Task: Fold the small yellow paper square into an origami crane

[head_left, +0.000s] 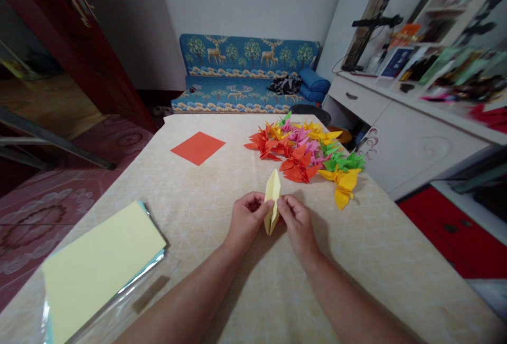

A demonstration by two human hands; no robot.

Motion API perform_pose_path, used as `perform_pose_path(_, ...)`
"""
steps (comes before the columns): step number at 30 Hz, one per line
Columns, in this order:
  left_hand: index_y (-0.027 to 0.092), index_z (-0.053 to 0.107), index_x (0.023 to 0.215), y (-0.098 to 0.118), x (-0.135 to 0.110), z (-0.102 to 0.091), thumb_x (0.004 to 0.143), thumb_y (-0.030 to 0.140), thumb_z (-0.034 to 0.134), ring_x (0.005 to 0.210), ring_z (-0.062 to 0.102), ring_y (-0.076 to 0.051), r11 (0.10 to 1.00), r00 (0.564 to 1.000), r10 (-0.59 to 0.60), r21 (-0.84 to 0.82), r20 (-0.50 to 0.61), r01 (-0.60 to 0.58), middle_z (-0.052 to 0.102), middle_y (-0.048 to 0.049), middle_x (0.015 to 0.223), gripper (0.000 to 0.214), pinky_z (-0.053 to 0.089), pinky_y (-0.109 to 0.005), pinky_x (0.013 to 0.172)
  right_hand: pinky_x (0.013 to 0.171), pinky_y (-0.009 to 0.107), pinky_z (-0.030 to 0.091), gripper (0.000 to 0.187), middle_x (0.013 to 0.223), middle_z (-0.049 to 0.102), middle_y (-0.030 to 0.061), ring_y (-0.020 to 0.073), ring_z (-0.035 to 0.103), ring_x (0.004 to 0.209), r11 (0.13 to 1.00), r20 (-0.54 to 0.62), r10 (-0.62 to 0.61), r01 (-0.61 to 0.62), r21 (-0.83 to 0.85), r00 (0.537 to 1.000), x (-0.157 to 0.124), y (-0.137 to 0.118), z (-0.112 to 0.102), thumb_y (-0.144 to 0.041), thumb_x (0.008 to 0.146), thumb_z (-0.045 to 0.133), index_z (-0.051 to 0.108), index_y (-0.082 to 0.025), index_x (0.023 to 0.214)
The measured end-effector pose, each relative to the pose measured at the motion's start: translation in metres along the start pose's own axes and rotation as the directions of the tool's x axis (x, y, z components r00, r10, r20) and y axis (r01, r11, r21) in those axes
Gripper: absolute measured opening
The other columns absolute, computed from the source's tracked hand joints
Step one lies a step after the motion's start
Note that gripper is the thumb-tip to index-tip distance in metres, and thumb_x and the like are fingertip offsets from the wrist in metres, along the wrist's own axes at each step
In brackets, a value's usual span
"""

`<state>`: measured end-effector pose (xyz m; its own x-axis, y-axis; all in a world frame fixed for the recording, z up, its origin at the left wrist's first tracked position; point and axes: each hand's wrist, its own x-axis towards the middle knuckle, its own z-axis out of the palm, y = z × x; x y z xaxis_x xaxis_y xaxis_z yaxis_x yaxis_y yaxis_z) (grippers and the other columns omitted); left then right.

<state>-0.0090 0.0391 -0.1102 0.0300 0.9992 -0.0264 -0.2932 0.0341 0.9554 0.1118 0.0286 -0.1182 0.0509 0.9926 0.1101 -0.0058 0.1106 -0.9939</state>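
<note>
A pale yellow folded paper piece (272,196), narrow and pointed at both ends, stands upright over the beige table (222,185). My left hand (246,220) pinches its left side and my right hand (297,222) pinches its right side, fingers closed on the paper. Just beyond my hands lies a heap of several finished paper cranes (304,151) in orange, red, pink, green and yellow. A flat orange paper square (198,147) rests further back to the left.
A stack of coloured paper sheets (99,265) in a clear sleeve, pale yellow on top, lies at the near left corner. A white cabinet (400,133) stands to the right of the table. A blue patterned sofa (245,72) is behind it.
</note>
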Motion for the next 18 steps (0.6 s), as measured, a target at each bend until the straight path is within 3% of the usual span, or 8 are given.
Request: perform_pose_path(18, 0.013, 0.065, 0.072, -0.0015, 0.0002, -0.0004, 0.066, 0.028, 0.073, 0.056, 0.055, -0.009, 1.000, 1.000, 0.005, 0.014, -0.009, -0.004, 0.062, 0.0001, 0.064, 0.019, 0.043, -0.020, 0.056, 0.051, 0.020, 0.034, 0.021, 0.063, 0.047, -0.0035, 0.0107, 0.042, 0.057, 1.000, 0.004, -0.029, 0.029, -0.001, 1.000, -0.0001, -0.0050, 0.0008, -0.037, 0.081, 0.058, 0.054, -0.018, 0.072)
